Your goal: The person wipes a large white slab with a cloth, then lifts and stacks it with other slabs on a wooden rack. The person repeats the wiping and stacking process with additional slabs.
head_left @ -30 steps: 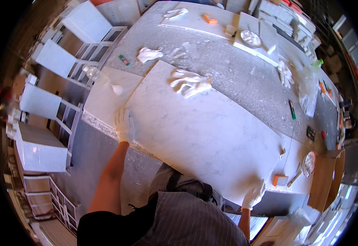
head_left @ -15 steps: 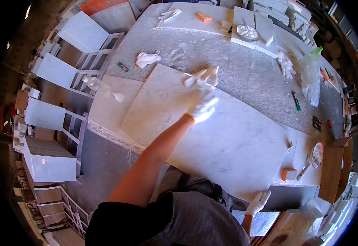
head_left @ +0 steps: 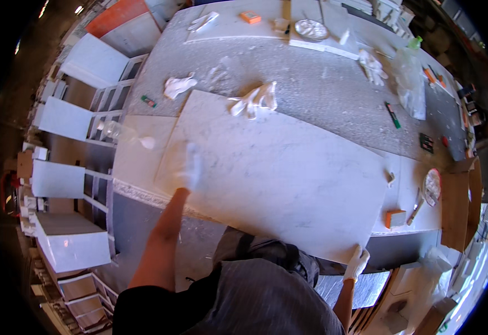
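Observation:
A large white marble slab [head_left: 277, 167] with faint grey veins lies at a slant across the worktable, its near right corner reaching past the table's front. My left hand [head_left: 189, 166], in a white glove, is over the slab's left end; motion blurs its fingers. At the near right corner, my gloved right hand [head_left: 356, 263] grips the slab's edge. A crumpled white cloth or glove [head_left: 256, 100] rests on the slab's far edge. Beneath the slab's left end sticks out another pale slab [head_left: 137, 139].
Loose white gloves [head_left: 179, 85] lie on the grey worktable [head_left: 311, 78]. To the right are an orange-and-white block [head_left: 394, 218], a bowl of white paste [head_left: 432, 187] and a cardboard box [head_left: 459, 206]. A clear plastic bag [head_left: 411, 84] stands farther back. Racked white panels [head_left: 59, 178] line the left.
My left hand has swept left and slightly nearer across the slab, from its middle to its left end. My right hand stays at the corner. The whole view has shifted a little.

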Tool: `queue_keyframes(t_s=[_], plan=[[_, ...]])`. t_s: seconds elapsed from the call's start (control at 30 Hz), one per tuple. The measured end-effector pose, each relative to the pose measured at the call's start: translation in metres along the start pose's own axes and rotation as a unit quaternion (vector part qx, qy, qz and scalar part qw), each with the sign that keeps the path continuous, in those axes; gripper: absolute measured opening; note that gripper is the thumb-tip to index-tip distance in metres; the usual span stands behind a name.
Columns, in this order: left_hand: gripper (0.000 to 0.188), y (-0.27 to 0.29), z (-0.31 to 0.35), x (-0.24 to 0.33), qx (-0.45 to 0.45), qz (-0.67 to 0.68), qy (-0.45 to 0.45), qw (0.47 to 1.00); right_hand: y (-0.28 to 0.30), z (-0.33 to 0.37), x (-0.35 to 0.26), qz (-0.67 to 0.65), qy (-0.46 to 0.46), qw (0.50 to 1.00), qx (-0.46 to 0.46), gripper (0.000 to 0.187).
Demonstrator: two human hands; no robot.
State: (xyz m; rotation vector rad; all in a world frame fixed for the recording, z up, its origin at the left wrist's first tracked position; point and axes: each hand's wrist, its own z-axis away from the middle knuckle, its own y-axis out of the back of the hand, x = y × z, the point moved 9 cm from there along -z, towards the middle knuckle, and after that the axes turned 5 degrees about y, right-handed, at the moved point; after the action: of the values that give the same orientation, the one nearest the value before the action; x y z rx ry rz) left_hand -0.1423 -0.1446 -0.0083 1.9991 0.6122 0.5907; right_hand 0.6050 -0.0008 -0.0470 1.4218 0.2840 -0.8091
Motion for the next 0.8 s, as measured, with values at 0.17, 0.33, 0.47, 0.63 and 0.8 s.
queue_keyframes(t_s=[0.17, 0.33, 0.47, 0.63, 0.8], plan=[[0.036, 0.057, 0.010, -0.044, 0.015, -0.070, 0.098, 0.993, 0.004, -0.016, 0.002, 0.021, 0.009, 0.998, -0.051, 0.048], [0.035, 0.044, 0.009, -0.080, -0.075, 0.050, 0.170, 0.981, 0.000, -0.023, -0.002, -0.026, -0.001, 0.998, -0.063, 0.048], [0.040, 0.013, -0.007, -0.102, -0.143, 0.011, 0.158, 0.977, -0.003, -0.022, 0.003, -0.048, -0.034, 0.996, -0.070, 0.049], [0.046, -0.017, -0.010, -0.155, -0.096, -0.009, 0.084, 0.992, -0.005, -0.025, -0.004, -0.042, 0.003, 0.997, -0.067, 0.049], [0.044, -0.018, -0.014, -0.159, -0.221, -0.170, 0.188, 0.942, -0.009, -0.022, -0.016, -0.034, 0.046, 0.995, -0.078, 0.048]])
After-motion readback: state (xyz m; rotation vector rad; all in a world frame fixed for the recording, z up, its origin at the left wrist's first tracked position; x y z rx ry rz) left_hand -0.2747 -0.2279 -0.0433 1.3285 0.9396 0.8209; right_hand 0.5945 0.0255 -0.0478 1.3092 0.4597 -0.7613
